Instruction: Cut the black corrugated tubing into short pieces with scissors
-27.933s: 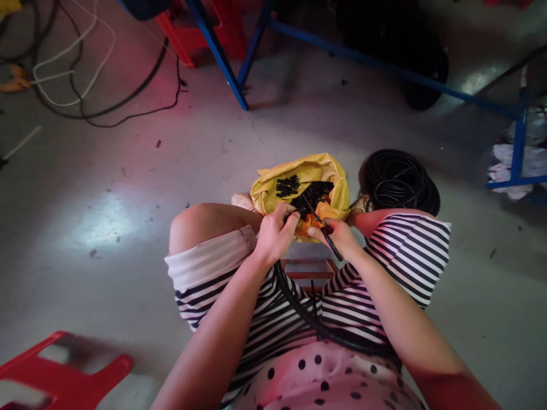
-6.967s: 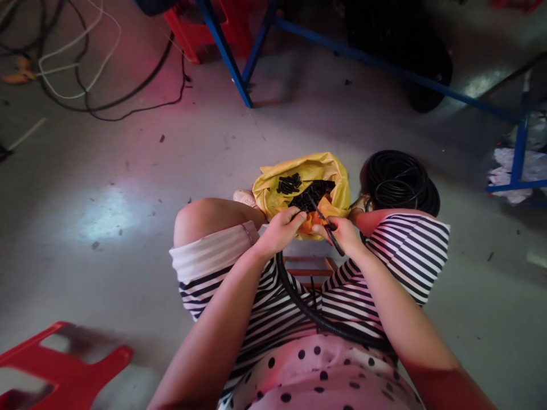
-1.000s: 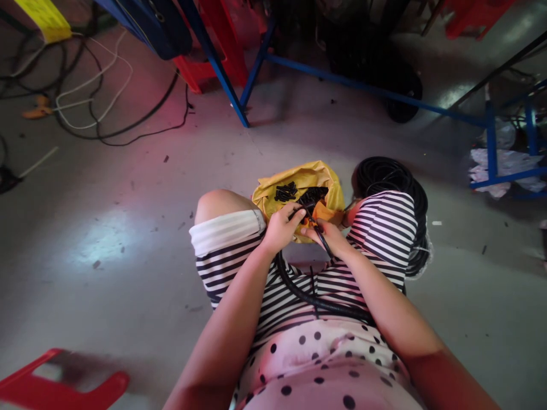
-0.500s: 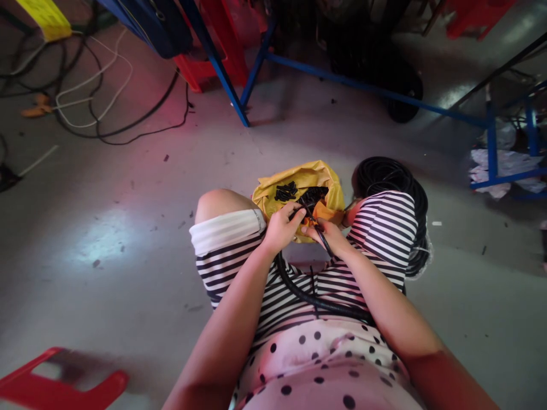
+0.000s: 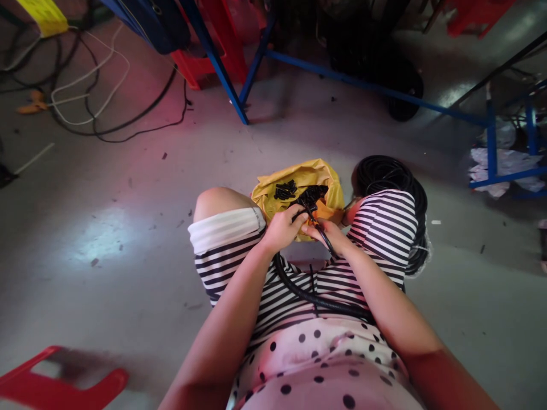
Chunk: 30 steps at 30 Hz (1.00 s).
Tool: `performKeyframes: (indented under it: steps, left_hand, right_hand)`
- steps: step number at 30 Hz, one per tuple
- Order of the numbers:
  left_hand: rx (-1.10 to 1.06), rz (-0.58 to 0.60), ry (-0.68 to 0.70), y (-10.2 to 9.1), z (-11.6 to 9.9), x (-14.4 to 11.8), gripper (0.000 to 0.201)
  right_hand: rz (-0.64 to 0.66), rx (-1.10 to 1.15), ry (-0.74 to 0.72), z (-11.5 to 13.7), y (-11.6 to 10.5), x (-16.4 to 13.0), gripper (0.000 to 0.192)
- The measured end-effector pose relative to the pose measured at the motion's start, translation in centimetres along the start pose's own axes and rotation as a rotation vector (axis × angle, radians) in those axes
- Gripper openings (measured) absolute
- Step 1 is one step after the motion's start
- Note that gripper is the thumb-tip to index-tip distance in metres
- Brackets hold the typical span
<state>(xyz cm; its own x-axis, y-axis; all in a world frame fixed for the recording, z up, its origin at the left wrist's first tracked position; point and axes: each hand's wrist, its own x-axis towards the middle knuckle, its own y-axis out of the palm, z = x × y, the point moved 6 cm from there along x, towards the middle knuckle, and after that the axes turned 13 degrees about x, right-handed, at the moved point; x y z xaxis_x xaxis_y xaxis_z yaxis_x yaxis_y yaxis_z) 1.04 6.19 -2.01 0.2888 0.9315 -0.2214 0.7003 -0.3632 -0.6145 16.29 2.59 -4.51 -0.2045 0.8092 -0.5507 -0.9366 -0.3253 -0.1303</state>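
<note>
My left hand is closed on a black corrugated tube, which loops across my lap and up into the fingers. My right hand meets it at the fingertips, closed around a slim black tool with curved handles, like scissors; its working end is hard to make out. Both hands are over the near rim of an open yellow bag standing between my knees. Inside the bag lie several short black tube pieces and a darker heap of pieces.
A large coil of black tube lies beside my right knee. Blue frame legs cross ahead, near a red stool. Loose cables spread over the floor at the far left; another red stool is at the lower left.
The hands stay almost in place, with only slight finger movement at the tube and tool. The whole view has shifted a little.
</note>
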Motion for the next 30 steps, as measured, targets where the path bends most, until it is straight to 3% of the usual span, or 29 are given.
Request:
performKeyframes:
  steps: [7,18,22,26,30]
  left_hand:
    - [0.038,0.031,0.025,0.1,0.1,0.2,0.021]
    - [-0.007,-0.019,-0.005,-0.1,0.5,0.4,0.022]
    - [-0.011,-0.003,-0.004,0.1,0.5,0.3,0.022]
    - [-0.019,0.089,0.029,1.0,0.5,0.2,0.023]
    - [-0.025,0.103,0.01,1.2,0.7,0.3,0.024]
  right_hand:
    - [-0.033,-0.121,0.021,0.5,-0.3,-0.3,0.05]
    - [-0.154,-0.254,-0.025,0.3,-0.7,-0.2,0.056]
    - [-0.097,-0.201,-0.004,0.5,-0.6,-0.3,0.056]
    - [-0.014,-0.193,0.014,0.7,-0.3,-0.3,0.051]
    - [-0.025,-0.259,0.032,0.6,-0.4,-0.2,0.051]
